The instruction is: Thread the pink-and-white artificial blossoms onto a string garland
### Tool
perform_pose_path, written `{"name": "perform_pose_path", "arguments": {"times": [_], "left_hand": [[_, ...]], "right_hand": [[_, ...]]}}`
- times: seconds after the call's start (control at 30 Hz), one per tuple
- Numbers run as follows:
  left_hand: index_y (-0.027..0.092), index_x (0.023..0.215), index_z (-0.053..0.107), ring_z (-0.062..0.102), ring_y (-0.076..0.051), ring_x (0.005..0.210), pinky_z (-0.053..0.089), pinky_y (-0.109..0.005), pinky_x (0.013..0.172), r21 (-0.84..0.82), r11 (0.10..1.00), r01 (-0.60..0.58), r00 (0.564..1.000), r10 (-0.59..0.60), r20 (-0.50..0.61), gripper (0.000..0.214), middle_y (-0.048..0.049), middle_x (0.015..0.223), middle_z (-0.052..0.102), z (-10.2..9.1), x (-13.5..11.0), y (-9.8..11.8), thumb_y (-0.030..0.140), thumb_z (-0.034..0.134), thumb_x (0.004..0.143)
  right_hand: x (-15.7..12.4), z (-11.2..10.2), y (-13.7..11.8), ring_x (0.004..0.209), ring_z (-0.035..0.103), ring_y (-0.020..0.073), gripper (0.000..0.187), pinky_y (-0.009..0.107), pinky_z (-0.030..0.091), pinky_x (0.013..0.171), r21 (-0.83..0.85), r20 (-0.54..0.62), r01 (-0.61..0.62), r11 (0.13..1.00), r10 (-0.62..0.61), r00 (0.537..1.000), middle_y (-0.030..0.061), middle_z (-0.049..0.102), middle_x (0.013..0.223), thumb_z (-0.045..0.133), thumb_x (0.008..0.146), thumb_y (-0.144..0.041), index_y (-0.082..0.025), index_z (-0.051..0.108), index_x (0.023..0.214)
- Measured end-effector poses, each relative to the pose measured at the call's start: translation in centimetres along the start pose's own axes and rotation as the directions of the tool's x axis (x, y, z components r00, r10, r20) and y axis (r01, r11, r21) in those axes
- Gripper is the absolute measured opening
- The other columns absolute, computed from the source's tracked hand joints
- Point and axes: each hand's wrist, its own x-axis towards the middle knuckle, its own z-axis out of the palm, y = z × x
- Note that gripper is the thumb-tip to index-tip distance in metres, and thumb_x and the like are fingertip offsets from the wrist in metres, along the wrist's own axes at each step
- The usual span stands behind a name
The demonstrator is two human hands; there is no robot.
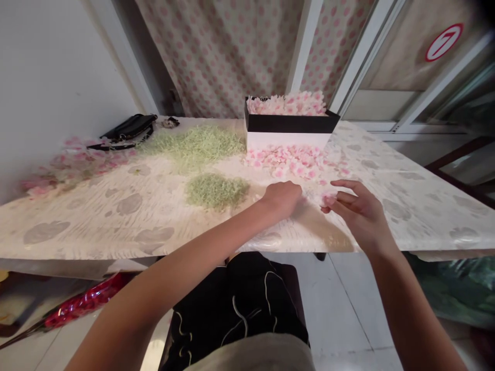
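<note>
Between the thumb and fingers of my right hand [358, 208] is a small pink artificial flower [328, 200], held just above the tablecloth. My left hand [284, 198] is closed in a loose fist close by, its knuckles towards me; whatever its fingers hold is hidden. Beyond both hands lies a heap of loose pink and white blossoms [296, 162]. Behind that heap stands a white box with a black rim [290, 124], filled with more pink blossoms [288, 104]. Left of my left hand sits a small mound of pale green shredded filler [216, 190].
A larger spread of green shreds [201, 144] lies farther back. Pink flower sprigs [77, 162] and a black bag [131, 128] are along the left side. The table's front edge [116, 256] runs close to my lap. A red wrapped bunch [85, 304] is below the table.
</note>
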Motion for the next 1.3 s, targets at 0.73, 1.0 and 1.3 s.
{"name": "perform_pose_path", "arguments": {"times": [0.73,1.0,1.3], "left_hand": [[0.016,0.106,0.056,0.041,-0.011,0.039,0.033,-0.022,0.042,0.147,0.965,-0.219,0.788,0.264,-0.556,0.021,0.0071,0.047,0.046,-1.1,-13.9,-1.1,0.015,0.040,0.094],[0.018,0.089,0.053,0.026,-0.006,0.044,0.022,-0.016,0.040,-0.869,0.489,0.073,0.990,-0.142,0.003,0.019,0.0123,0.051,0.028,0.3,-15.7,0.8,0.036,0.059,0.090],[0.019,0.073,0.052,0.023,-0.007,0.046,0.018,-0.020,0.042,-0.935,0.345,0.084,0.976,-0.216,0.008,0.027,0.0097,0.053,0.027,0.8,-16.2,1.7,0.035,0.053,0.094]], "right_hand": [[-4.0,4.9,-3.9,0.073,0.060,0.0099,0.005,0.021,0.046,0.067,0.391,0.458,-0.275,0.878,0.074,0.886,-0.0017,0.068,0.076,0.073,0.080,-0.022,-0.022,0.069,0.076],[-5.8,5.3,-4.7,0.070,0.059,0.0077,0.020,0.018,0.045,0.065,0.267,0.441,-0.098,0.959,-0.031,0.897,-0.0054,0.067,0.079,0.069,0.082,-0.016,-0.027,0.058,0.095],[-6.8,5.6,-5.0,0.078,0.062,0.0070,0.023,0.016,0.047,0.072,0.262,0.498,-0.066,0.963,-0.076,0.864,-0.0058,0.062,0.084,0.057,0.091,-0.013,-0.030,0.052,0.105]]}}
